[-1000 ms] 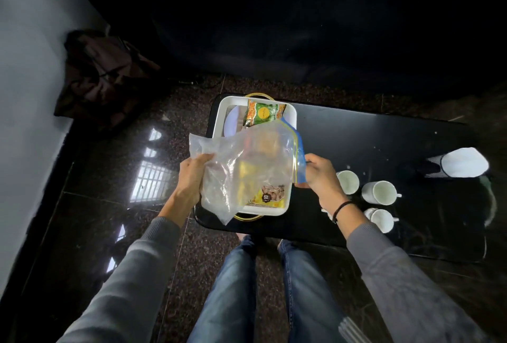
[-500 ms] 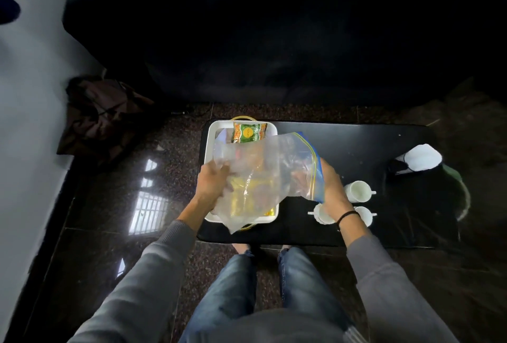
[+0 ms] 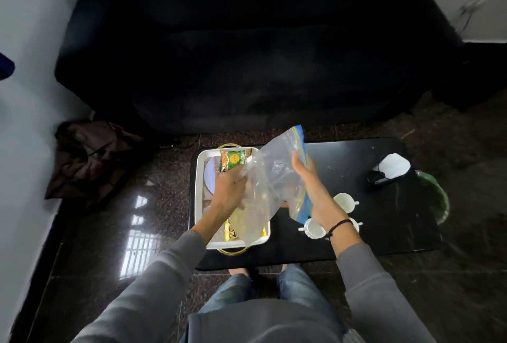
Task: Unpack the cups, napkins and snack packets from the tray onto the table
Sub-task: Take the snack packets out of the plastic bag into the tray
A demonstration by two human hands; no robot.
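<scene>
Both hands up over the near end of the table (image 3: 384, 222), holding one clear zip bag (image 3: 270, 178) between them.
- Left hand (image 3: 229, 189): fingers curled into the bag's left side, plastic bunched in the grip, above the tray (image 3: 199, 200).
- Right hand (image 3: 307, 178): pinched the blue seal edge of the bag, thumb side up; a dark band sat on the wrist.
- Bag hung tilted, its seal end raised to the right and its lower end drooping over the tray. Contents could not be told.
- Tray: white, at the table's left end. Green snack packet (image 3: 235, 158) lay at its far end, yellow packet (image 3: 232, 230) at its near end, partly behind the bag. A pale round plate (image 3: 210, 178) lay along its left side.
- White cups (image 3: 344, 201) stood on the table just right of the tray, one partly hidden by the right wrist.
- White bundle (image 3: 393, 164) lay at the table's far right.
</scene>
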